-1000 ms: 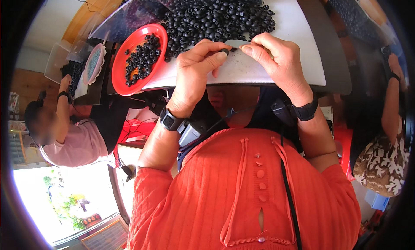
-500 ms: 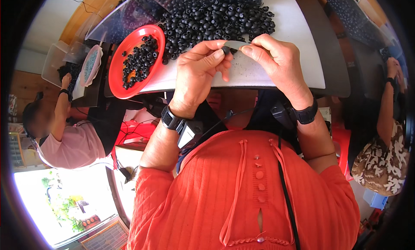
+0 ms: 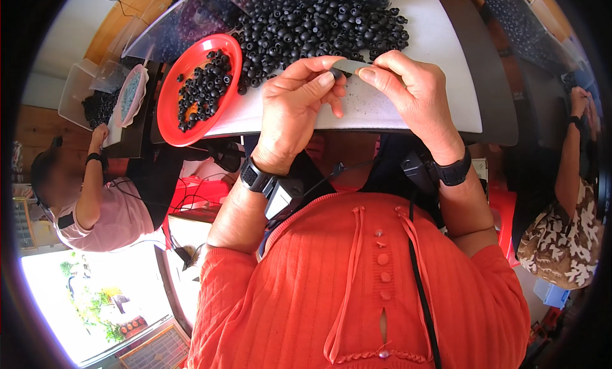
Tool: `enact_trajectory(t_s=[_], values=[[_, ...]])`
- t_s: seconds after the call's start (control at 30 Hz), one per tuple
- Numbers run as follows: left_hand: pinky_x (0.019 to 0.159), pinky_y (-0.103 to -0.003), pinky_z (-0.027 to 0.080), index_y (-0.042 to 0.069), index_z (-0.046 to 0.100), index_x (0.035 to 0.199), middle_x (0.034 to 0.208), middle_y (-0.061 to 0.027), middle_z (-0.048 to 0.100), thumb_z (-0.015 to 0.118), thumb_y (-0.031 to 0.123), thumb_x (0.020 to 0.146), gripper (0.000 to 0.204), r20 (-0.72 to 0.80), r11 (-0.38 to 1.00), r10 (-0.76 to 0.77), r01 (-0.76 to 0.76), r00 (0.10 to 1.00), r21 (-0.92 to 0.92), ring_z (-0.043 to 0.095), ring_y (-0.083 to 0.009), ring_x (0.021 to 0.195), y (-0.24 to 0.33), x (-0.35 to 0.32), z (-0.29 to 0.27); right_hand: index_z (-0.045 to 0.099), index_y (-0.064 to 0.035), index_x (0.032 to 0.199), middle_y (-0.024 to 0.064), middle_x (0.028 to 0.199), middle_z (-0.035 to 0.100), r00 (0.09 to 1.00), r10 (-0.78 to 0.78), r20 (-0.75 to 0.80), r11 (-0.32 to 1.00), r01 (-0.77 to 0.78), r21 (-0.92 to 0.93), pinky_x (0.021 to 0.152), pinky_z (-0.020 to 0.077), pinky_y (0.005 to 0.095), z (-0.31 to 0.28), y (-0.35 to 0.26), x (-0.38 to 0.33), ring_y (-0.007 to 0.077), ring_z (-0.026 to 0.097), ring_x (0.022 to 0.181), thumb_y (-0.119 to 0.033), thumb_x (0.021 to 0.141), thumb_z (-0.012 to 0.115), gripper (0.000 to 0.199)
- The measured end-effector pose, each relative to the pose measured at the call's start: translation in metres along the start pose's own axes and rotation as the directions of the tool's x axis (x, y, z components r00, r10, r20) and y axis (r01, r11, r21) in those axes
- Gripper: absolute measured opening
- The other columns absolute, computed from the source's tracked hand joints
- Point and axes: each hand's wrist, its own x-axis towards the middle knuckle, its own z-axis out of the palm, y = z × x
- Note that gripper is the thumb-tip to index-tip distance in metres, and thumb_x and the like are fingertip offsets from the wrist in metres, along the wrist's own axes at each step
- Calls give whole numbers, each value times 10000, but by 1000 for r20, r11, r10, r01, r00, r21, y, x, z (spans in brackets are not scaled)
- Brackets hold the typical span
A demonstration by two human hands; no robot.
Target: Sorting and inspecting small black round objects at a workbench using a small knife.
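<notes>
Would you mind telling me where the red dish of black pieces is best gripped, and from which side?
Probably by the bare lower rim of the red dish, from the left hand side: that edge overhangs the white board, and the black pieces lie higher up.

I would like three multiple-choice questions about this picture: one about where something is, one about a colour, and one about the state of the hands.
1. Where does the round dish of sorted black pieces lie?
A. To the left of the big pile
B. To the right of the big pile
C. On the person's lap

2. What colour is that dish?
A. Blue
B. Red
C. White

3. What are the two hands doing?
A. Resting flat on the table
B. Both holding the dish
C. Pinching a small thing between them

Answers:
1 A: the dish lies left of the pile of black pieces on the white table.
2 B: its rim and floor are plainly red.
3 C: the left hand and the right hand meet at a small grey strip with a black piece, above the table.
</notes>
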Motion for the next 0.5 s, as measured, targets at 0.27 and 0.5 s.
enact_trajectory(t_s=[0.27,0.5], values=[[692,-319,580,-81,662,1295,1047,-137,698,572,6,1042,282,0,1000,6,-6,1000,-2,677,-189,887,1,-1,2,688,-71,809,99,575,574,1000,1,-3,1000,-1,2,483,411,377,0,0,0,259,555,488,-281,936,777,261],[672,-309,580,-87,681,1278,1028,-87,652,559,-25,1037,276,-14,1000,11,-11,1000,-1,672,-172,873,2,-1,4,683,-71,806,103,570,565,1000,-6,3,1000,6,-4,482,408,381,1,3,-1,266,548,486,-292,934,778,273]])
